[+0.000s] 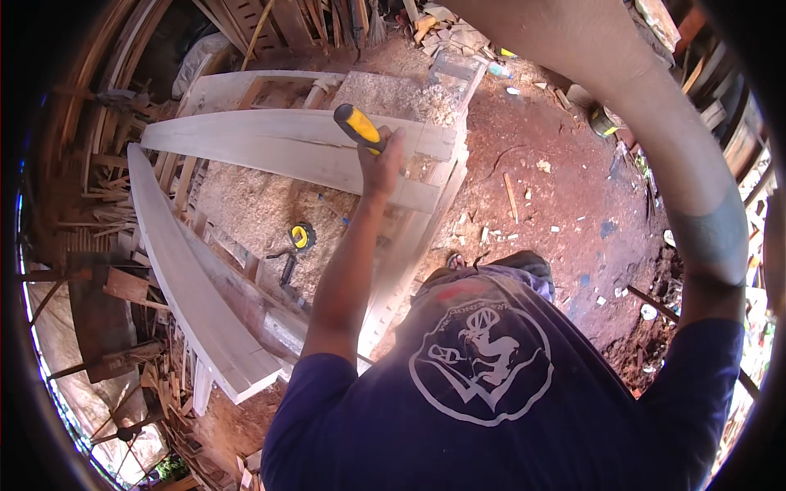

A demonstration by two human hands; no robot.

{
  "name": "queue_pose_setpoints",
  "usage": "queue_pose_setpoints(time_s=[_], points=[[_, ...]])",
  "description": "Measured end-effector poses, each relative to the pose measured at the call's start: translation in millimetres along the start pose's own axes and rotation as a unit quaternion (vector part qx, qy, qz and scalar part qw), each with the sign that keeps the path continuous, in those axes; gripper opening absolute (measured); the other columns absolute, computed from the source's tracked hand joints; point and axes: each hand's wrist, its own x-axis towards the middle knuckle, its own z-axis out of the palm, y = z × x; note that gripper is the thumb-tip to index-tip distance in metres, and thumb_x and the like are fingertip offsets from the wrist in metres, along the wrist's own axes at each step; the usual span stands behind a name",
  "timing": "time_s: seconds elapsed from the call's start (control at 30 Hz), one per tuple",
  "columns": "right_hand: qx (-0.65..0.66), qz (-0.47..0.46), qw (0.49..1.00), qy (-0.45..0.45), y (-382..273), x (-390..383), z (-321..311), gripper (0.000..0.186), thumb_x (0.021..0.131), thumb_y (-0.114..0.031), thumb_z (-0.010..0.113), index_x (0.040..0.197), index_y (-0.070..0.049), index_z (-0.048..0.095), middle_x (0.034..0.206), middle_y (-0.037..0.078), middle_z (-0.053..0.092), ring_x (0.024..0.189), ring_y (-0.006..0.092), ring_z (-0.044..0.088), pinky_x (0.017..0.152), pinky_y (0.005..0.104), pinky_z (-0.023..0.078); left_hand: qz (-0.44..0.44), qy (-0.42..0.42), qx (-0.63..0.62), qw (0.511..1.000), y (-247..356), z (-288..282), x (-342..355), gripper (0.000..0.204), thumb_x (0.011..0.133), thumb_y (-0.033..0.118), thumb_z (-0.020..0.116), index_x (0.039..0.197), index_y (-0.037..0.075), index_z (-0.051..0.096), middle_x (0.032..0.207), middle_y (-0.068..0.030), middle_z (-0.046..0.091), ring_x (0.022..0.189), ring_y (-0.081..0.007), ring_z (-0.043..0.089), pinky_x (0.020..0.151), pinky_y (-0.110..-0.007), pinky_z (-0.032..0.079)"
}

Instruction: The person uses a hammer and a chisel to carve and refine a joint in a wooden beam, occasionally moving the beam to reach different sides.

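My left hand (381, 168) is closed round the lower part of the yellow-and-black handle of a chisel (357, 126). The handle's thick end tips up to the left, and the blade is largely hidden by the hand. Beneath it lies a wide, pale curved board (270, 139) resting across a wooden bench. My right arm is raised and bent across the upper right. Of my right hand (524, 29) only the part near the wrist shows at the top edge; its fingers are out of the picture.
A second curved board (192, 286) slants along the left. Between the boards, a yellow-and-black tape measure (302, 237) and a dark tool (288, 268) lie on wood shavings (246, 200). Scrap wood (454, 37) is heaped at the back. Chips litter the reddish floor (565, 213).
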Motion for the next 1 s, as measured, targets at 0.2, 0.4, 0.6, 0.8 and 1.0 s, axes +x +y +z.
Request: queue_pose_setpoints(time_s=[0.2, 0.4, 0.6, 0.8, 1.0], points=[[-0.257, 0.032, 0.92, -0.294, 22.1, -70.9, 57.1, 0.02, 0.095, -0.01, 0.062, 0.114, -0.004, 0.067, 0.071, 0.016, 0.068, 0.062, 0.0334, 0.07, 0.057, 0.0428, 0.058, -0.07, 0.05, 0.025, 0.996, -30.2, 11.1, -7.5, 0.042, 0.099, 0.015, 0.067, 0.068, 0.015, 0.039, 0.058, 0.0054, 0.042, 0.049, -0.0066, 0.037, 0.047, -0.026, 0.03], [-0.167, 0.064, 0.984, -0.009, 27.5, -36.4, 7.7, 0.023, 0.086, -0.007, 0.065, 0.108, -0.001, 0.062, 0.074, 0.022, 0.067, 0.071, 0.0393, 0.072, 0.064, 0.0477, 0.058, -0.04, 0.007, -0.055, 0.998, -13.3, 10.1, 2.3, 0.035, 0.102, 0.016, 0.059, 0.072, 0.015, 0.041, 0.057, 0.006, 0.039, 0.049, -0.0074, 0.036, 0.049, -0.027, 0.032], [0.092, 0.224, 0.97, 0.001, 12.8, -41.2, -17.5, 0.016, 0.082, 0.002, 0.058, 0.097, 0.008, 0.06, 0.076, 0.023, 0.064, 0.078, 0.0307, 0.069, 0.076, 0.0413, 0.053, -0.004, -0.038, -0.118, 0.992, 20.6, -12.2, 16.5, 0.034, 0.106, 0.016, 0.05, 0.075, 0.013, 0.036, 0.056, 0.0038, 0.029, 0.046, -0.0095, 0.029, 0.049, -0.031, 0.028], [0.049, 0.226, 0.971, -0.058, 24.2, -52.1, -6.9, 0.015, 0.081, 0.003, 0.058, 0.095, 0.008, 0.059, 0.084, 0.029, 0.066, 0.087, 0.0432, 0.07, 0.08, 0.047, 0.054, -0.011, -0.047, 0.003, 0.999, 0.3, 2.1, 2.9, 0.041, 0.105, 0.015, 0.058, 0.072, 0.014, 0.033, 0.057, 0.0044, 0.031, 0.047, -0.0078, 0.029, 0.047, -0.029, 0.026], [-0.01, 0.085, 0.996, 0.029, 3.3, -48.6, -5.2, 0.018, 0.082, 0.0, 0.061, 0.099, 0.005, 0.06, 0.081, 0.028, 0.067, 0.084, 0.042, 0.072, 0.076, 0.0484, 0.055, -0.008, -0.041, -0.009, 0.999, 0.4, 2.3, 7.9, 0.043, 0.103, 0.014, 0.062, 0.072, 0.014, 0.034, 0.058, 0.0054, 0.033, 0.048, -0.0065, 0.031, 0.046, -0.027, 0.026]])
